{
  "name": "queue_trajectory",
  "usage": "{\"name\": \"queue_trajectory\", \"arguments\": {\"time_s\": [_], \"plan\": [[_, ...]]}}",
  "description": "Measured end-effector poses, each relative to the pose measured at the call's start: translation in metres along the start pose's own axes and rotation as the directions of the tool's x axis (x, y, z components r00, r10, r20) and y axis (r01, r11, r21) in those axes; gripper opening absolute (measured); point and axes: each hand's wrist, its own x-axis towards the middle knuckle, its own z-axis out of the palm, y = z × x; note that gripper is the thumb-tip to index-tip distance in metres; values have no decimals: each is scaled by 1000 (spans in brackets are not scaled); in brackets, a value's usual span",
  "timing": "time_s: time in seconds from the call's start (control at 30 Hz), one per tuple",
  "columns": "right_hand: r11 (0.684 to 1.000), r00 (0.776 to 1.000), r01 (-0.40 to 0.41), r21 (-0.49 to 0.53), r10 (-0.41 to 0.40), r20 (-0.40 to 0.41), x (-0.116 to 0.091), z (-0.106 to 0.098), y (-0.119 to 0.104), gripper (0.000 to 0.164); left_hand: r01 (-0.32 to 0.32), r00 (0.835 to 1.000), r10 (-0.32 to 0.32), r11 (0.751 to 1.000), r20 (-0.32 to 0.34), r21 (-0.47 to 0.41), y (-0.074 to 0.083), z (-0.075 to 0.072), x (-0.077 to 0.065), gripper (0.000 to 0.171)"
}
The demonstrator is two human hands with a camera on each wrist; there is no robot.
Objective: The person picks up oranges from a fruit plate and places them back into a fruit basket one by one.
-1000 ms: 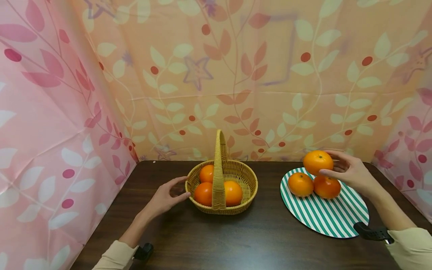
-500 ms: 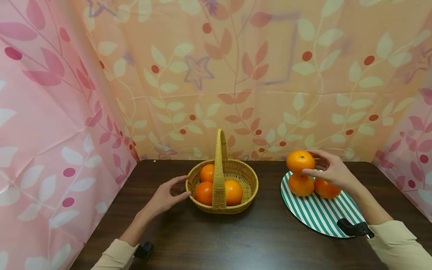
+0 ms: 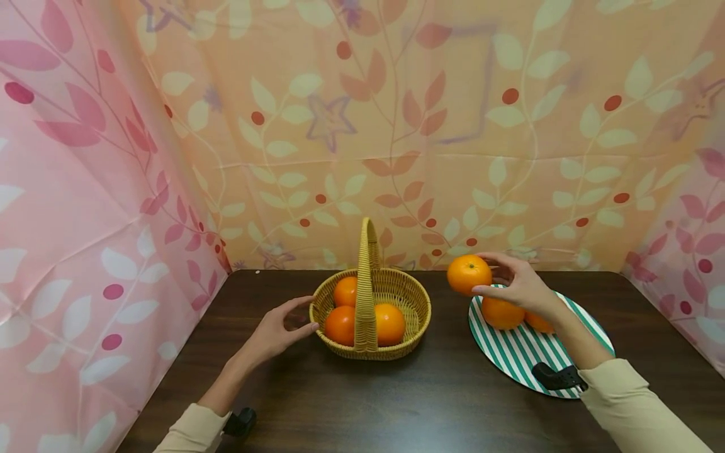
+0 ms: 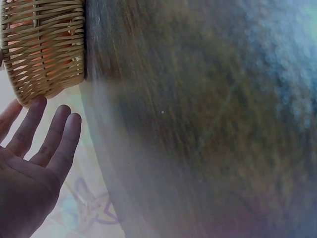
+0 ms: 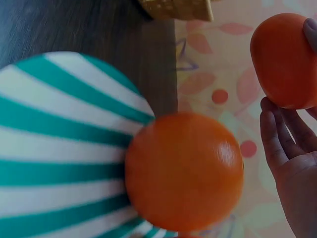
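One orange fruit [image 3: 469, 275] held in our right grip [image 3: 522, 288], our left grip [image 3: 276, 330] wide, seemingly touching the basket [image 3: 418, 313], three fruits [image 3: 340, 325] inside

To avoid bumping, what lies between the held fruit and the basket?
No object: in the head view, only bare table shows between the basket and the fruit in the right hand.
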Motion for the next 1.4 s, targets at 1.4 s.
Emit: {"name": "queue_trajectory", "arguments": {"time_s": [1.4], "plan": [[992,999,-6,125,1,46,35,84,9,45,17,1000,-17,1000,-2,-9,-2,1,0,62]]}}
